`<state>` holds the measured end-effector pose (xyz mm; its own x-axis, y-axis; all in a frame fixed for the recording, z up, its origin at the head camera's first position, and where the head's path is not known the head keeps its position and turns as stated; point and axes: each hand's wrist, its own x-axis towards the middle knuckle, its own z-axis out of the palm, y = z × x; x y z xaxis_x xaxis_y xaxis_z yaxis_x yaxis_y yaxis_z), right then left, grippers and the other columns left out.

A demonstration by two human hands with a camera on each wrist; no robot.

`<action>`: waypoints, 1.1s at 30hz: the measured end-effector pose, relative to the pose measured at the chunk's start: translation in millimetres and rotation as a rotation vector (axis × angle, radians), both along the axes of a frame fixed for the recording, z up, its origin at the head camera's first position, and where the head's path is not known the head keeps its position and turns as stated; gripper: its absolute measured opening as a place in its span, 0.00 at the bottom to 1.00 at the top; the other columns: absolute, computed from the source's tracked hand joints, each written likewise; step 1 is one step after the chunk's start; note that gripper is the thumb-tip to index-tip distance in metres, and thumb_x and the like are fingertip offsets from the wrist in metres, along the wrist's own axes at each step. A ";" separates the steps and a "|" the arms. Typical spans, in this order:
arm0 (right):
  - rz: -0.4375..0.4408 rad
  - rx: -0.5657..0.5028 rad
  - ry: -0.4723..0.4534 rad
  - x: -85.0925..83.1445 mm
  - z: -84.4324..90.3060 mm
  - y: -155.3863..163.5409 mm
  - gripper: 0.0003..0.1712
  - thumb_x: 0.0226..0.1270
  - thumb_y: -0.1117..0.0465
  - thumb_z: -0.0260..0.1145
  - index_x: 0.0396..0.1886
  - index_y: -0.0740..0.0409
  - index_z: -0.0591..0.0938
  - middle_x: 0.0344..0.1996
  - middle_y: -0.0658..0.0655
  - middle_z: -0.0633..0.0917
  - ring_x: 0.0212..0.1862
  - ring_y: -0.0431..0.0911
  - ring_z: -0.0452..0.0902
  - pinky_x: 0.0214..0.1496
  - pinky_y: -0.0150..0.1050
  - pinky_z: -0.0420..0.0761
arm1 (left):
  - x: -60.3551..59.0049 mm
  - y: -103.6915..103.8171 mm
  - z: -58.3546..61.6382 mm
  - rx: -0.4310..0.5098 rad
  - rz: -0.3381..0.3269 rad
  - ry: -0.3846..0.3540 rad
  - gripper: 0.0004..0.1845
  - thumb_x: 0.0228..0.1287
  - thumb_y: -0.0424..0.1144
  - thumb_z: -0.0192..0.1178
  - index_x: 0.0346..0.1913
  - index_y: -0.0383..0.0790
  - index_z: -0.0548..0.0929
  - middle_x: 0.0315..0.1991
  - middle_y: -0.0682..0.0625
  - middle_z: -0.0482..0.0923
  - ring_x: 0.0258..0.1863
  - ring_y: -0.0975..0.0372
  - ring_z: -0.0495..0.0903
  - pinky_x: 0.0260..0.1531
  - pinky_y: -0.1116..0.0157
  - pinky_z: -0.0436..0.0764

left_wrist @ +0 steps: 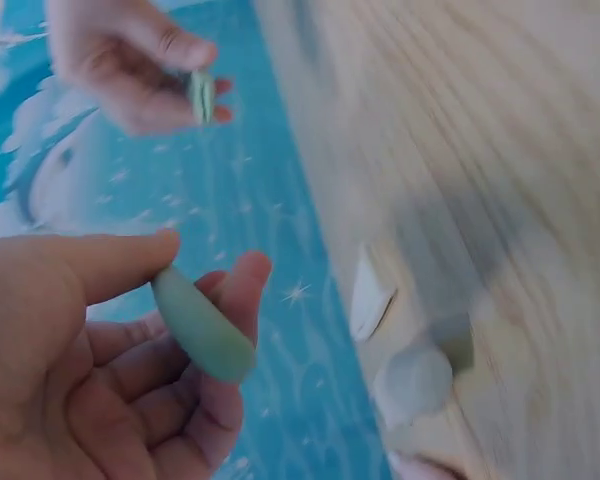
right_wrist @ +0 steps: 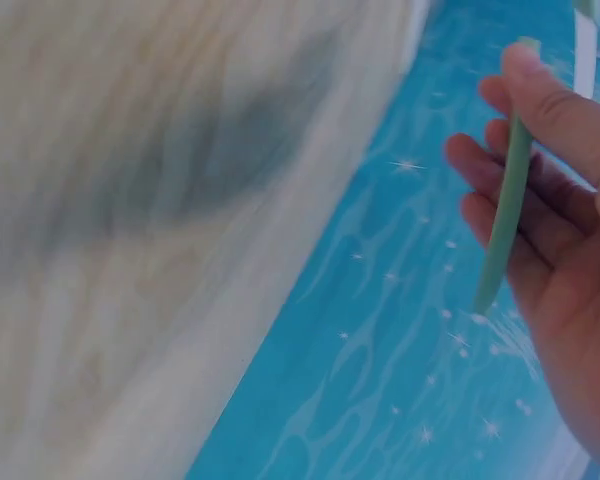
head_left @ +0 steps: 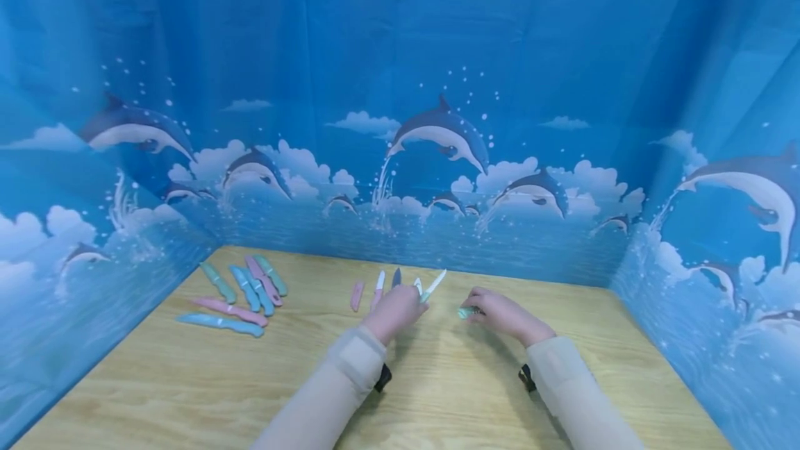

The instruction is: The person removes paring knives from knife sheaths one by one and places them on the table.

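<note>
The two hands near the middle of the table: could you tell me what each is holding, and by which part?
Left hand grips a green knife by its handle. Right hand pinches a green sheath along its length.

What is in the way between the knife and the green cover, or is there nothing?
Nothing visible. The left hand holds the green-handled knife, the right hand holds the green sheath, and only bare table shows between them.
</note>
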<state>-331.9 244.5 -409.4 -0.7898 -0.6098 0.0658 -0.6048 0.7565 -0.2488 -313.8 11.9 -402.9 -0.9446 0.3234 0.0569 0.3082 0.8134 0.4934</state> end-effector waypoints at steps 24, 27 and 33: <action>0.395 0.153 0.178 -47.1 -25.5 -8.4 0.14 0.62 0.69 0.66 0.46 0.53 0.85 0.47 0.53 0.87 0.51 0.48 0.83 0.53 0.40 0.81 | -47.2 63.2 -29.4 -0.279 0.222 -0.104 0.12 0.70 0.39 0.56 0.51 0.37 0.82 0.43 0.46 0.84 0.43 0.57 0.83 0.43 0.62 0.84; 0.407 0.177 0.201 -48.0 -28.1 -7.8 0.15 0.62 0.69 0.66 0.46 0.51 0.85 0.47 0.51 0.87 0.50 0.46 0.83 0.51 0.39 0.82 | -47.7 69.7 -31.8 -0.347 0.222 -0.086 0.13 0.72 0.38 0.54 0.52 0.39 0.82 0.42 0.47 0.84 0.41 0.59 0.83 0.41 0.64 0.84; 0.428 0.187 0.234 -48.2 -27.2 -7.0 0.16 0.62 0.72 0.65 0.48 0.52 0.85 0.46 0.53 0.87 0.49 0.47 0.83 0.51 0.40 0.82 | -51.7 74.1 -36.4 -0.403 0.218 -0.059 0.10 0.70 0.38 0.56 0.49 0.42 0.84 0.41 0.48 0.84 0.39 0.61 0.84 0.39 0.65 0.84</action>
<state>-380.0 237.5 -436.6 -0.4442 -0.8932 0.0701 -0.8930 0.4477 0.0460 -365.5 86.0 -439.2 -0.9908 0.1024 -0.0881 0.0898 0.9866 0.1363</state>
